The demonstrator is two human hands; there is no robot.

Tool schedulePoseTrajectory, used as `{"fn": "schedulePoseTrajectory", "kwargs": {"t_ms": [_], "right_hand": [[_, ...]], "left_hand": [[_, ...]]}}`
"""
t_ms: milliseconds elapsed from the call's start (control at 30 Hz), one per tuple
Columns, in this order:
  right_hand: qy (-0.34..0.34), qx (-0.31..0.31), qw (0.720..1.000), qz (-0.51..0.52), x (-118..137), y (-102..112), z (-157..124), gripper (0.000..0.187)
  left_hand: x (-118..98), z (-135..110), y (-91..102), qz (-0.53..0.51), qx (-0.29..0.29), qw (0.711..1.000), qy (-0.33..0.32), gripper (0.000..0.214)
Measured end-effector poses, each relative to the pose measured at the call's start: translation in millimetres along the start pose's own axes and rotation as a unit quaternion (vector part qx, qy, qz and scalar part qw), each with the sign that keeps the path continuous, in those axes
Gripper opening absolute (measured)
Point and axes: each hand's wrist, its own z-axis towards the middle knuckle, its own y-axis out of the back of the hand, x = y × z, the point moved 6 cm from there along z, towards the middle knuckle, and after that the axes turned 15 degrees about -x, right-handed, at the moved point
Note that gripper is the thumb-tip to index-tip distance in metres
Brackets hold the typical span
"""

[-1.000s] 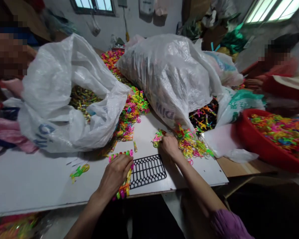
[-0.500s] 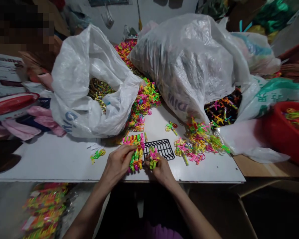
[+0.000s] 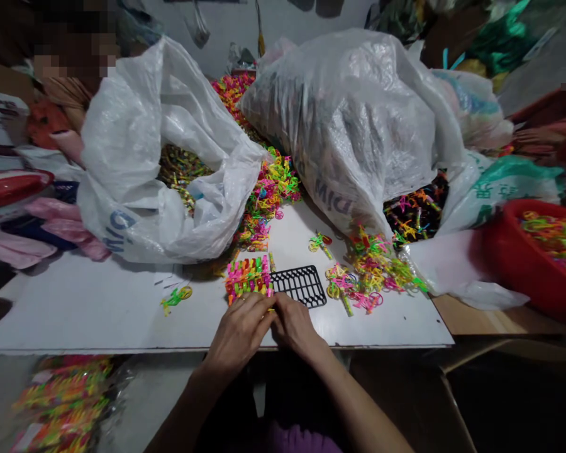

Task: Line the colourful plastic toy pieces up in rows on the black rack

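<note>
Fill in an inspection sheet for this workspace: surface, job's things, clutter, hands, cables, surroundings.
Surface: white table, a few dark specks near its right end.
Job's things: black rack lying flat; rows of colourful pieces at the left of its bare part.
Clutter: loose heap right of the rack; left sack and right sack behind.
Hands: left hand and right hand close together at the near side; fingers bent, anything held is hidden.
Cables: cord-like strand by the back wall; cannot tell whether it is a cable.
Surroundings: red tub at right, person behind the left sack.
</note>
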Motion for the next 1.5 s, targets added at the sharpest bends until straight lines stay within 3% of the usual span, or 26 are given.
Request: {"fn": "schedulePoseTrajectory", "kwargs": {"t_ms": [267,433,533,600,667,767,867,933,1033,1133,1200,1300,1400,1500], "right_hand": [[0.029,-0.008,0.999,-0.037,-3.5,0.3,1.6,0.016],[0.035,0.020,0.999,0.025,-8.7,3.4,3.3,0.012],[0.020,0.038,0.997,0.060,-21.1,30.2,16.7,0.013],[-0.023,-0.011,0.999,-0.029,-40.6,63.5,37.4,0.017],[-0.094,-0.071,0.976,-0.182,-65.1,98.6,62.1,0.020],[-0.156,-0.085,0.952,-0.247,-88.5,121.2,94.2,0.018],[-0.173,-0.075,0.955,-0.228,-90.5,112.1,106.1,0.014],[-0.164,-0.069,0.964,-0.198,-79.6,97.0,99.3,0.013],[-0.140,-0.084,0.986,-0.030,-51.9,67.5,75.1,0.019],[-0.163,-0.088,0.969,0.166,-32.9,33.3,49.9,0.017],[-0.197,-0.071,0.952,0.225,-29.6,11.7,40.4,0.008],[-0.199,-0.084,0.952,0.218,-31.0,-3.0,38.9,0.008],[-0.127,-0.108,0.978,0.126,-31.3,-1.9,41.1,0.008],[-0.055,-0.094,0.991,0.079,-29.0,0.0,38.8,0.022]], "left_hand": [[-5.7,-2.8,-5.5,0.068,-0.055,0.996,-0.026,0.021],[-11.5,-4.0,-4.4,0.106,-0.085,0.989,-0.052,0.022],[-8.7,-9.0,-0.9,0.092,-0.065,0.992,-0.059,0.021],[-6.5,-13.7,2.2,0.074,-0.055,0.993,-0.069,0.019],[-5.0,-17.9,4.3,0.057,-0.046,0.994,-0.075,0.017],[-4.6,-20.3,6.9,0.044,-0.033,0.997,-0.062,0.015],[-6.7,-13.8,16.4,0.028,-0.051,0.997,-0.042,0.012],[-3.9,-2.4,28.3,0.020,-0.105,0.994,-0.013,0.013],[9.3,19.9,35.1,0.045,-0.148,0.987,0.038,0.016],[19.5,38.0,12.6,0.070,-0.045,0.996,0.028,0.015],[23.0,42.3,-3.7,0.073,0.017,0.997,0.012,0.015],[24.8,43.1,-14.1,0.056,0.033,0.998,0.004,0.017],[24.3,42.1,-16.7,0.033,0.045,0.998,0.001,0.017],[25.7,42.7,-15.3,0.027,0.053,0.998,0.013,0.015]]}}
